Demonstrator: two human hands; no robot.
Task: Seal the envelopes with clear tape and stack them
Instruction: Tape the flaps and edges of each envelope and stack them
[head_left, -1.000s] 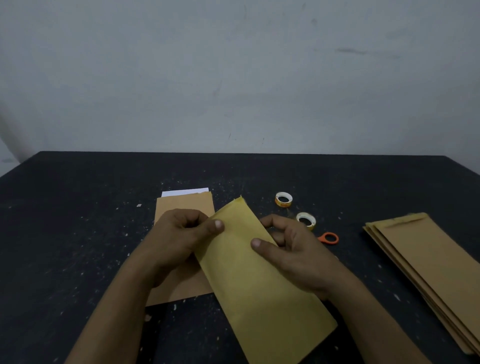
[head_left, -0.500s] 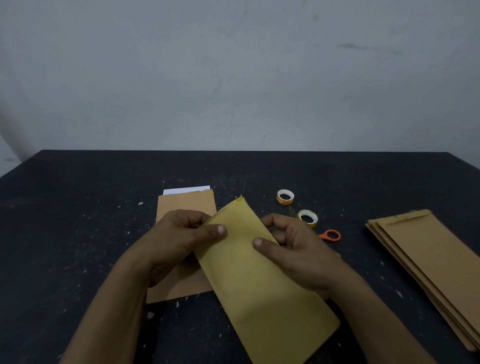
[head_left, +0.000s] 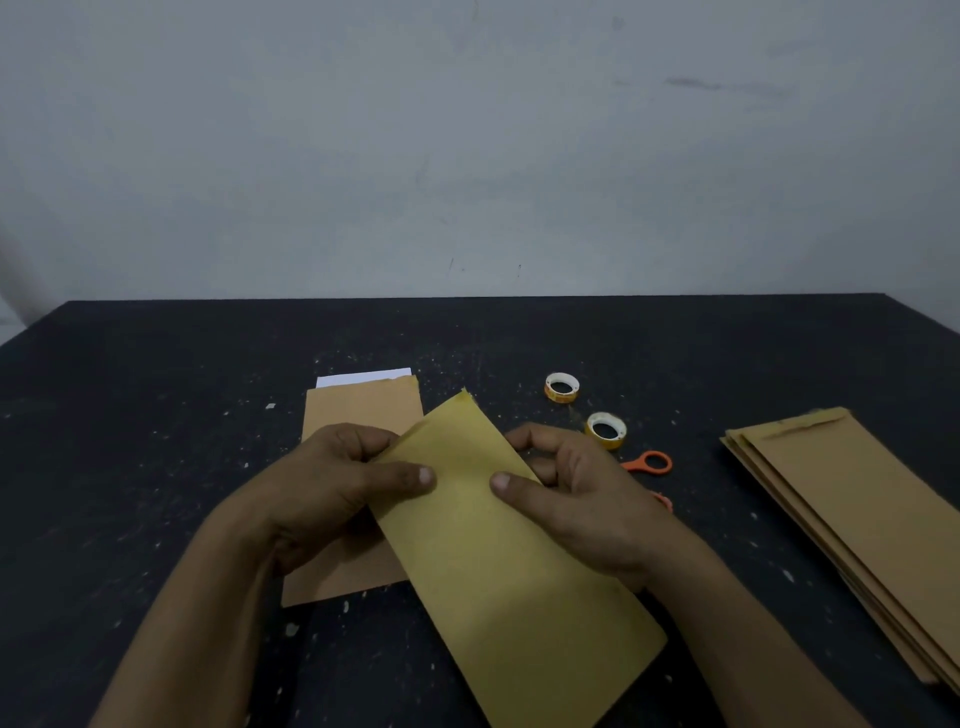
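Note:
A yellowish-brown envelope (head_left: 498, 561) is held slanted above the black table (head_left: 156, 441), its far end up and away from me. My left hand (head_left: 332, 483) pinches its left edge, thumb on top. My right hand (head_left: 576, 499) pinches the right edge the same way. Under my left hand a brown envelope (head_left: 358, 410) lies flat with a white sheet (head_left: 363, 376) sticking out of its far end. Two small tape rolls (head_left: 561, 387) (head_left: 605, 430) lie just beyond my right hand.
A stack of several brown envelopes (head_left: 862, 519) lies at the right edge of the table. Orange-handled scissors (head_left: 649, 462) lie partly hidden behind my right hand. A pale wall rises behind the table's far edge.
Both hands still hold the yellowish envelope in nearly the same pose. My thumbs have slid slightly along its edges. Nothing else on the table has moved.

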